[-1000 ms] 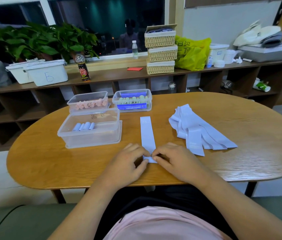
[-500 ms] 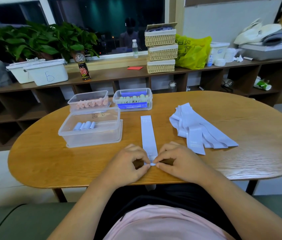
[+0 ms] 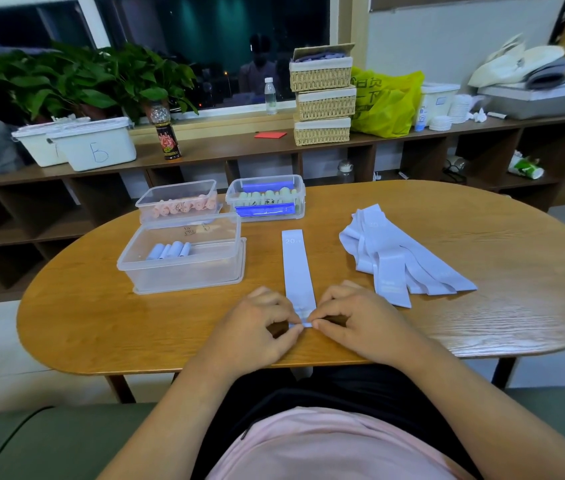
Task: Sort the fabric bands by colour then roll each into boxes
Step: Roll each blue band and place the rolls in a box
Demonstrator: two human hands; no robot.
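Wood-grained table [image 3: 481,341] is covered at its right by a loose pile of lilac bands [image 3: 398,258]. A clear box [image 3: 184,271] holding rolled bands [image 3: 169,251] is set at the left. Between them one flat band [image 3: 296,268] is laid, its near end pinched by the curled fingers of the left hand [image 3: 256,330] and right hand [image 3: 360,323].

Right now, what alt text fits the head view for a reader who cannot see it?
A left hand and right hand pinch the rolled near end of a lavender band lying flat on a wooden table. A clear box with lavender rolls sits left of it, a pile of loose lavender bands right, and boxes of pink rolls and green rolls behind.
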